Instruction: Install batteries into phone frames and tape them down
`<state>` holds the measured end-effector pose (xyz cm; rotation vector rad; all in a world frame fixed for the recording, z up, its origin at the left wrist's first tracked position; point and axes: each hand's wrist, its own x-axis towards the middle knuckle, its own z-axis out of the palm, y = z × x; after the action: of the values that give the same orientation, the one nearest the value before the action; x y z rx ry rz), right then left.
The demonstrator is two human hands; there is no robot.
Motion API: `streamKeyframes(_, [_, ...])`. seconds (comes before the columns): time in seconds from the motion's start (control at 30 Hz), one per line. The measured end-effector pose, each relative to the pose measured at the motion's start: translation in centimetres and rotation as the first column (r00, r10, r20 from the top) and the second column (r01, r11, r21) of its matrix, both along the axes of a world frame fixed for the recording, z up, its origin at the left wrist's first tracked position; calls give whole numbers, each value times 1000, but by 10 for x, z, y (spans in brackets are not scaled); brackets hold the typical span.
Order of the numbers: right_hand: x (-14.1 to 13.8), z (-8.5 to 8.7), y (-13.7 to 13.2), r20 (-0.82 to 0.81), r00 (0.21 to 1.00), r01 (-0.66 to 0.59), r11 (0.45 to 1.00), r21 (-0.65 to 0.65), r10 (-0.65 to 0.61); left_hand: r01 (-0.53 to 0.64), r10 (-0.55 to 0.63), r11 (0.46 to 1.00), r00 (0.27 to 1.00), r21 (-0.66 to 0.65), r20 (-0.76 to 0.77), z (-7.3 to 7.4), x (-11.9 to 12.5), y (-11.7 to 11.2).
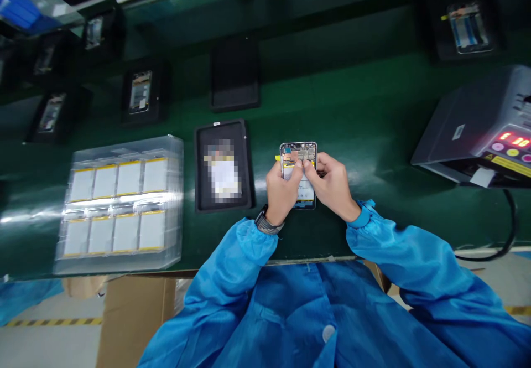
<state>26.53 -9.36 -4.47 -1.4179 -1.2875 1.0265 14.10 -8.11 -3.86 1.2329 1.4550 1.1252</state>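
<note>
- Open phone (295, 156) upright between the hands, over the bench (373, 119); whether it rests there, I cannot tell.
- Left hand (283, 188) and right hand (334, 185) grip its two sides, thumbs nearly together at the top of the white battery (306, 192).
- Step in hand: apparently thumb-pressing there; the next move seems to call for even pressure and a steady frame.
- Just left of the hands, a black tray (199, 169), contents blurred; farther left, stacked clear trays (176, 218).
- Well right, a machine (460, 119) with red digits.
</note>
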Motion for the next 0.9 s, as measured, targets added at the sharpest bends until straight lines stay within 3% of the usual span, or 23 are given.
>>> streamKeyframes(0.2, [2,-3,1,-66,998,10,998,-58,-14,51,-45,996,995,-71,84,-3,-1,3])
streamKeyframes(0.43, [8,1,4,-59,997,44,998,-45,-46,171,-162,985,970,-34,181,0,-8,3])
streamKeyframes(0.7, [5,-2,12,-103,988,114,992,-49,-118,350,-280,932,861,-97,425,4,-16,6])
streamKeyframes(0.9, [16,4,7,-203,965,165,986,-14,-165,231,-161,963,907,-140,390,17,-30,20])
